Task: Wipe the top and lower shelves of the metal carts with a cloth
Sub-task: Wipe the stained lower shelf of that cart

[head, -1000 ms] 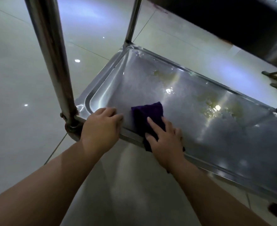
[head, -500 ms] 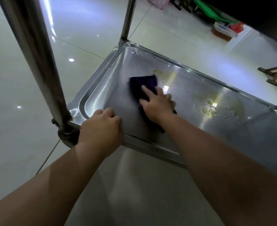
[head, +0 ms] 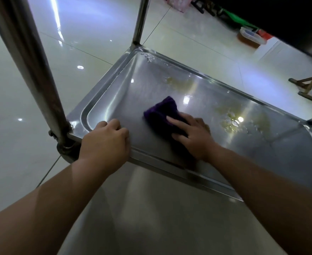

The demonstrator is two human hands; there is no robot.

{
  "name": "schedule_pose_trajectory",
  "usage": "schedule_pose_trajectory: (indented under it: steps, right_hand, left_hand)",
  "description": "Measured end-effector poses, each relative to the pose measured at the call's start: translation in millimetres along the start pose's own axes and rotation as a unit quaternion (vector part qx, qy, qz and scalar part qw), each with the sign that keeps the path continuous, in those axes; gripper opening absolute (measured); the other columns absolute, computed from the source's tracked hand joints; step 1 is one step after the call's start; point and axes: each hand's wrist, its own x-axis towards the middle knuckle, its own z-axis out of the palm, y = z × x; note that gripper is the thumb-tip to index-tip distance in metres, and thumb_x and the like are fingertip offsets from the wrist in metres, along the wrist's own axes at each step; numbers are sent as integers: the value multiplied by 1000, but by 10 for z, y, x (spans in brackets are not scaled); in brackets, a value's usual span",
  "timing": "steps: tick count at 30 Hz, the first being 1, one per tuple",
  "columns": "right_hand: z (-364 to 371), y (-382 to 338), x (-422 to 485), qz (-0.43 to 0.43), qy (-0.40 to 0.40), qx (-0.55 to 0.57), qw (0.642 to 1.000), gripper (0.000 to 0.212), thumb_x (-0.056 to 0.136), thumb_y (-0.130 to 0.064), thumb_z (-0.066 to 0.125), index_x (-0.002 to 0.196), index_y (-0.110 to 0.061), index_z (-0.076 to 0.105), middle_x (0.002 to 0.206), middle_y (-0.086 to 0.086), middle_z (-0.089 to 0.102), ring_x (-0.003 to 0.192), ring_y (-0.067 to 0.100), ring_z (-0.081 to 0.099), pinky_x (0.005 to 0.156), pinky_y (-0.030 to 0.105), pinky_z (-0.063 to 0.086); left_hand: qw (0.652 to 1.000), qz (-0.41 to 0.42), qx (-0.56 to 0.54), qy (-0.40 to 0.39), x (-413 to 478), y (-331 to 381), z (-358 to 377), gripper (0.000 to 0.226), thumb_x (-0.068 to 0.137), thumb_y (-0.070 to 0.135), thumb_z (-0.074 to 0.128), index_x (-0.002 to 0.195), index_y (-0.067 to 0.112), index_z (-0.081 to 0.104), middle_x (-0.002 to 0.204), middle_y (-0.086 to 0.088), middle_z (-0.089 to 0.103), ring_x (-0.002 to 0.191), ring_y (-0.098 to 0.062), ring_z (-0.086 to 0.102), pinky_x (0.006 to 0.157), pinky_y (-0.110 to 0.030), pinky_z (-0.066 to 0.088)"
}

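Note:
The lower shelf of a metal cart is a shallow steel tray with a raised rim. A dark purple cloth lies folded on its near-left part. My right hand presses flat on the cloth with fingers spread. My left hand grips the shelf's near rim beside the front-left post, fingers curled over the edge. Yellowish wet smears mark the shelf to the right of the cloth, with more smears near the back.
The cart's far-left post rises at the back corner. The dark underside of the upper shelf hangs at top right. On the glossy tiled floor beyond lie a wooden stand, a plastic container and green items.
My right hand first pushed the cloth away toward the back of the shelf, then pulled it back nearer and to the right. My left hand kept its grip on the rim.

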Motion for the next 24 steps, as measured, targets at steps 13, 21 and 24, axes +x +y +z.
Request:
schedule_pose_trajectory:
  steps: [13,21,24]
  right_hand:
    - [162,161,-699,148,60,10,987,53,85,-62,31,137,-61,18,154,-11,17,123,21,22,97,39,19]
    - [-8,894,-1300,394,99,59,912,52,94,-46,43,144,-45,27,154,2,22,133,34,28,111,46,20]
    - [84,447,-1220,379,79,34,921,51,92,-54,40,141,-52,25,156,-2,15,132,35,23,111,48,17]
  left_hand:
    - [988,53,-65,-131,20,871,169,29,92,33,44,112,20,61,122,2,52,124,-22,42,102,-39,35]
    - [985,50,-25,-161,7,1002,201,36,95,32,38,123,18,54,137,-3,42,134,-28,31,110,-45,24]
    - [985,33,-4,-167,-7,1064,207,38,92,27,42,126,14,53,139,-6,40,134,-31,29,110,-48,22]
